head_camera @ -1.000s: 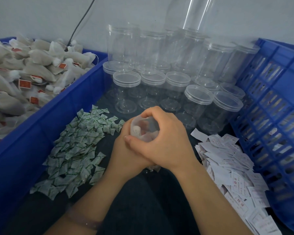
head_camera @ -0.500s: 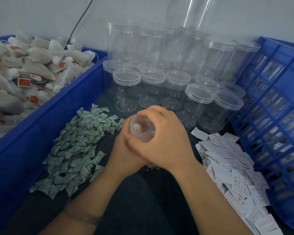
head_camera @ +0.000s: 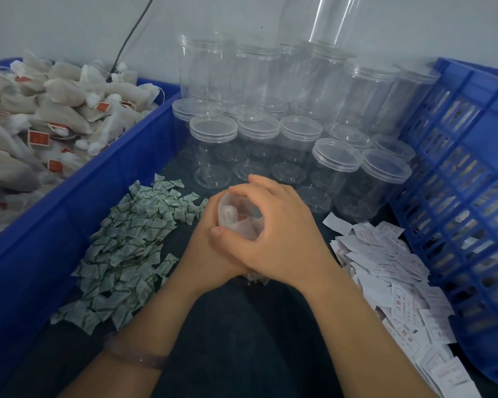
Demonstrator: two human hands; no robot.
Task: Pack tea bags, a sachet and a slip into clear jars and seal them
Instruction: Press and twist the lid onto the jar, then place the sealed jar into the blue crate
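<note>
At frame centre the left hand (head_camera: 204, 254) grips the filled jar (head_camera: 237, 221) while the right hand (head_camera: 285, 239) curls round its top. This is probably the sealing step. The next move calls for a firm closing twist.

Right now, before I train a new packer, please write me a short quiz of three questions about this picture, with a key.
1. True or false: the held jar already has something white inside.
2. Where do the green-printed sachets lie? A: left of the held jar. B: inside the right blue crate. C: on top of the paper slips.
3. Short answer: which hand curls over the jar's top?

Key: 1 true. 2 A. 3 the right hand; the left hand holds the jar lower down.
</note>
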